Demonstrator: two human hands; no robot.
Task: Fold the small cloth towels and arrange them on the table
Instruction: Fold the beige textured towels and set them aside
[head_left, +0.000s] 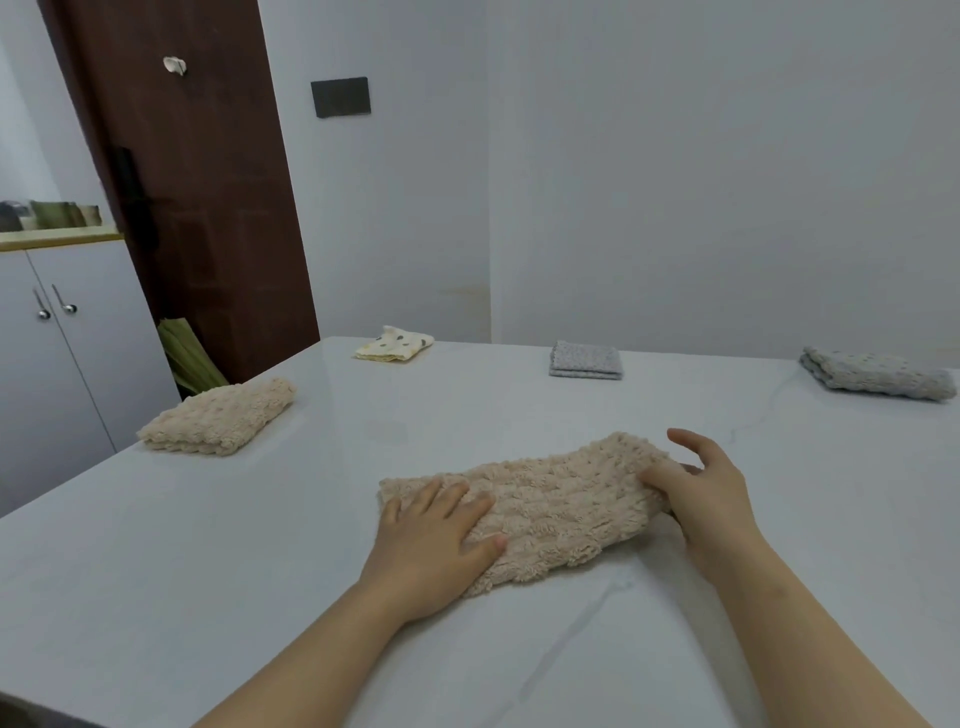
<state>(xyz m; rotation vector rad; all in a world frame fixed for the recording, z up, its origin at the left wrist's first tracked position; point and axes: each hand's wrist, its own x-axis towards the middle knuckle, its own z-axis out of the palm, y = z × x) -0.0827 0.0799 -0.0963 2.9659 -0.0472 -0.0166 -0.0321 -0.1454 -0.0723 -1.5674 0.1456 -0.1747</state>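
Note:
A beige fluffy towel (556, 499) lies folded into a long strip on the white table (156, 571), near the middle front. My left hand (436, 540) presses flat on its left end with straight fingers. My right hand (701, 493) grips the strip's right end, thumb on top and fingers around the edge. A second beige towel (218, 418) lies folded at the left edge. Along the back lie a folded yellow spotted cloth (395, 345), a folded grey cloth (586, 360) and a folded grey dotted towel (878, 374).
White walls stand close behind the table. A brown door (197, 182) and a white cabinet (57, 338) are to the left, past the table's left edge.

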